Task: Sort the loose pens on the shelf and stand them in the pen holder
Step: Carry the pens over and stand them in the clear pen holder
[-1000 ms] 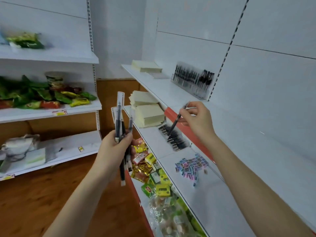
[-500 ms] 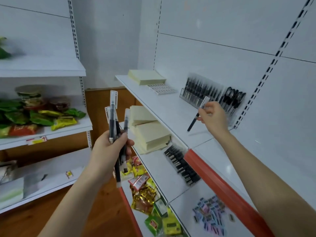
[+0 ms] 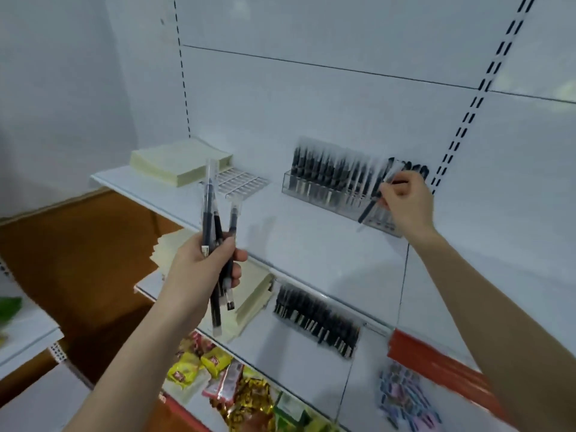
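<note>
A clear plastic pen holder (image 3: 311, 194) is sitting on a white shelf (image 3: 296, 241), against the back panel, and rows of dark pens are standing upright in it. The picture is blurring with motion around it.

The person's right hand (image 3: 405, 205) is hovering at the right end of the pen holder, with thumb and curled fingers pinching one dark pen (image 3: 369, 207). The pen is tilting, its upper end leaning right toward the holder's top and its lower tip pointing down-left in front of the holder's front wall. The blur is hiding whether the tip is inside a slot.

The left hand (image 3: 202, 269) is hanging well to the left of the pen holder and lower, out in front of the shelf edge. Its fingers are wrapping tightly round a bundle of pens (image 3: 208, 213), which are sticking up above the fist and down below it.

Further left of the pen holder, a white grid tray (image 3: 241, 180) and a stack of pale yellow pads (image 3: 177, 160) are lying on the same shelf. Below the pen holder, on the next shelf down, a row of loose dark pens (image 3: 314, 319) is lying flat. Below and left of that, bright snack packets (image 3: 218, 375) are piling up, and a red strip (image 3: 436, 363) is showing down to the right.
</note>
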Tool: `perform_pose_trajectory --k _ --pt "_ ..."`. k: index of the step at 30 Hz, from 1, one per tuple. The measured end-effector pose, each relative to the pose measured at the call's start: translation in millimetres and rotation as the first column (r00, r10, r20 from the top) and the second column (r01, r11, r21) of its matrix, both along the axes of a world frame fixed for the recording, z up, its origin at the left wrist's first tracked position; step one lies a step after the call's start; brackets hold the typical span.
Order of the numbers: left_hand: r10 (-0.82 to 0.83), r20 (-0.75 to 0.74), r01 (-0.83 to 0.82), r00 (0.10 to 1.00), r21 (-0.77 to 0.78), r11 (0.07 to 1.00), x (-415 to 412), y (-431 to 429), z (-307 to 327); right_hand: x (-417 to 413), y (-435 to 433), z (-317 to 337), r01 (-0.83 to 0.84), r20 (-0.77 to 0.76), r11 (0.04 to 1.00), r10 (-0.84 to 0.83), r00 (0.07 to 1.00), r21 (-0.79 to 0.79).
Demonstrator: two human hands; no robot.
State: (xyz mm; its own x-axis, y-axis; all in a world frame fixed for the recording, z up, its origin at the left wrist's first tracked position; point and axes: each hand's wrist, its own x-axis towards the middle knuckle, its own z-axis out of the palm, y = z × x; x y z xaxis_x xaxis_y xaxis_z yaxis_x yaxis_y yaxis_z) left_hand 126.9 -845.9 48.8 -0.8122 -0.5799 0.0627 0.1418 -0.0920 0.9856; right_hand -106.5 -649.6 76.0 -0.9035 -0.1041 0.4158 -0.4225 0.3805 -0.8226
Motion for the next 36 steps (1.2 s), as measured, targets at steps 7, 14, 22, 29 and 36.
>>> perform_pose_trajectory --k 7,14,22,29,36 --pt "-0.201 0.026 0.198 0.979 0.092 0.976 -58.5 -24.4 -8.6 -17.0 -3.9 7.5 0.193 -0.077 0.981 -0.191 0.979 0.013" --pt "-0.240 0.021 0.237 0.971 0.097 0.967 -113.7 -35.8 -2.9 -62.2 -32.7 23.5 0.163 -0.082 0.987 -0.162 0.983 0.010" --pt "-0.266 -0.007 0.266 0.964 0.091 0.960 -157.9 -48.8 6.6 -96.2 -64.3 15.1 0.081 -0.088 0.986 -0.068 0.994 0.146" --pt "-0.307 -0.022 0.308 0.951 0.115 0.944 -180.4 -57.1 5.9 -101.6 -73.6 -4.2 0.060 0.021 0.951 -0.069 0.997 0.303" --pt "-0.459 -0.063 0.463 0.886 0.083 0.883 -205.3 -65.3 12.1 -93.5 -75.5 -8.6 0.191 0.098 0.948 -0.222 0.970 0.257"
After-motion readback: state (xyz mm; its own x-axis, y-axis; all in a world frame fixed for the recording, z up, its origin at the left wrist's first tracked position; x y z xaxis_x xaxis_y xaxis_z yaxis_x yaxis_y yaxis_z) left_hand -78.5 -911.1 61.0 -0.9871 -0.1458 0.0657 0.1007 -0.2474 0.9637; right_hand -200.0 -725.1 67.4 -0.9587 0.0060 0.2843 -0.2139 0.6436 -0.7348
